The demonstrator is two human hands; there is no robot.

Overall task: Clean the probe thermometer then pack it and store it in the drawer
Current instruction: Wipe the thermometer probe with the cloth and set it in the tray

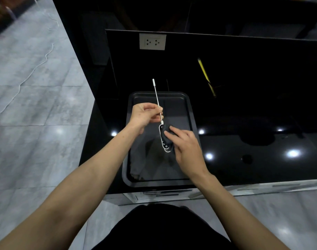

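From the head camera, the left hand (145, 116) pinched the thin metal stem of the probe thermometer (162, 127). The right hand (185, 147) gripped its black handle. It was held above a dark tray (189, 112) at the table's (253, 159) front left corner.

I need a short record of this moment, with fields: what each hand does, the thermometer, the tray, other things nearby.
left hand: pinches the metal stem of the probe thermometer
right hand: grips the thermometer's black body
thermometer: held above the tray, stem pointing away, white cap on its tip
tray: dark, on the black counter, a grey cloth lying in it
nearby: yellow stick-like object on the counter; white wall socket
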